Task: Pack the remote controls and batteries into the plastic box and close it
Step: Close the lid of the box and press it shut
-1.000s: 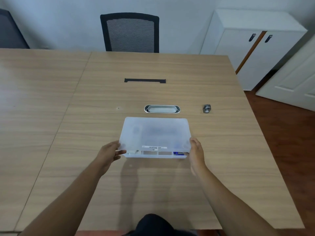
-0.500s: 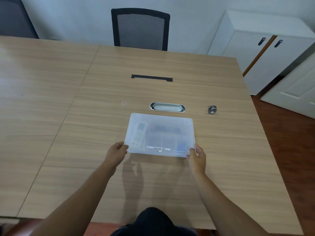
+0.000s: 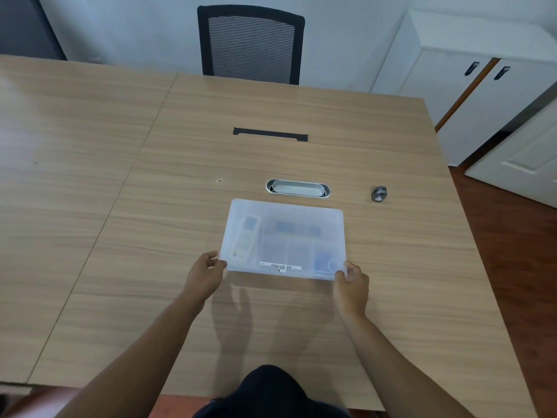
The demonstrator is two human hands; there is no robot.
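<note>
A flat translucent plastic box (image 3: 297, 220) lies on the wooden table with its lid down flat. Through the lid I make out a white remote control (image 3: 245, 236) at the left, a darker remote (image 3: 297, 227) further back, and something blue (image 3: 322, 260) at the near right. A barcode label (image 3: 280, 267) runs along the near edge. My left hand (image 3: 205, 274) grips the box's near left corner. My right hand (image 3: 351, 282) pinches the near right corner.
A metal cable grommet (image 3: 297, 188) sits just behind the box, a black cable slot (image 3: 270, 134) further back. A small grey metal object (image 3: 379, 194) lies to the right. A black mesh chair (image 3: 251, 43) stands at the far edge, white cabinets (image 3: 470, 95) to the right.
The lid has come down from slightly raised at the front to flat on the box. Both hands have stayed at the near corners. The camera view has shifted a little.
</note>
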